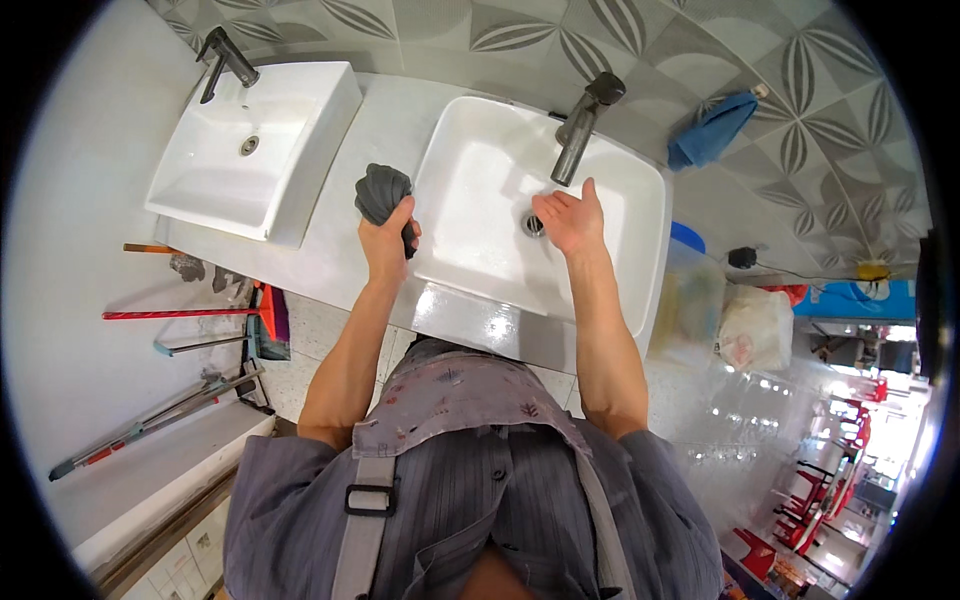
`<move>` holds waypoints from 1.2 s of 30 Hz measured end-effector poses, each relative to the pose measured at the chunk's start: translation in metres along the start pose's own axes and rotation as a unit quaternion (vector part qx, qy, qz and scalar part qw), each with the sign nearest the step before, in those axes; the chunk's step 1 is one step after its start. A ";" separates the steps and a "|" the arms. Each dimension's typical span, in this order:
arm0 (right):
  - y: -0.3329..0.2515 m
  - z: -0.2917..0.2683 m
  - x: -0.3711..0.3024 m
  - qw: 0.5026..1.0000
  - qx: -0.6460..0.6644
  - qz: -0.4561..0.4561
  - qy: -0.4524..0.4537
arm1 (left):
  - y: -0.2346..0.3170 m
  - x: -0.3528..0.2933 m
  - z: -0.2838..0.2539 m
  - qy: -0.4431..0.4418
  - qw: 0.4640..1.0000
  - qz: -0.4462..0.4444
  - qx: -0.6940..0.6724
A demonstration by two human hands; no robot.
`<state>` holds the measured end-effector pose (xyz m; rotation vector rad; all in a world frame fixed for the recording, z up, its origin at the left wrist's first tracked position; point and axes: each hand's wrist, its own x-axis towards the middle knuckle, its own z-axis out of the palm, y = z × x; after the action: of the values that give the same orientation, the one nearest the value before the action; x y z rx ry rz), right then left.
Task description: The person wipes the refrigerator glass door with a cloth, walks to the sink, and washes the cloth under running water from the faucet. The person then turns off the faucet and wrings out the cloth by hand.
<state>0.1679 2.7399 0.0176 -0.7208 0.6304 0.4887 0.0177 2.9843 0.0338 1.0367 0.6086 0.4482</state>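
A bunched, twisted dark grey cloth (382, 192) is gripped in my left hand (386, 242), over the counter at the left edge of the right-hand white sink (465, 250). My right hand (574, 222) is held out palm up inside that sink, with nothing in it. Its fingers lie slightly cupped beside the drain (534, 224), partly covering it. Just above the fingertips is the spout of a dark metal faucet (578, 140). Whether water runs from it I cannot make out.
To the left stands a second white sink (290, 190) with its own faucet (228, 62). A blue cloth (712, 132) hangs on the tiled wall at right. White plastic bag (755, 328) sits beyond the counter's right end. Long-handled cleaning tools (185, 314) lean at left.
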 end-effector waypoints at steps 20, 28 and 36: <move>0.009 -0.003 0.022 0.988 0.070 -0.006 -0.139 | 0.063 -0.032 -0.017 0.065 0.990 0.100 0.081; 0.024 -0.026 0.019 0.977 -0.171 -0.116 -0.044 | 0.068 -0.024 -0.038 0.064 0.989 0.096 0.093; 0.071 0.004 -0.069 0.866 -0.457 -0.114 -0.167 | 0.073 -0.038 -0.029 0.023 0.931 0.154 0.330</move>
<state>0.0773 2.7764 0.0344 -1.5478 -0.0649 0.6728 -0.0342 3.0131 0.0975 1.7854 0.6565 0.5583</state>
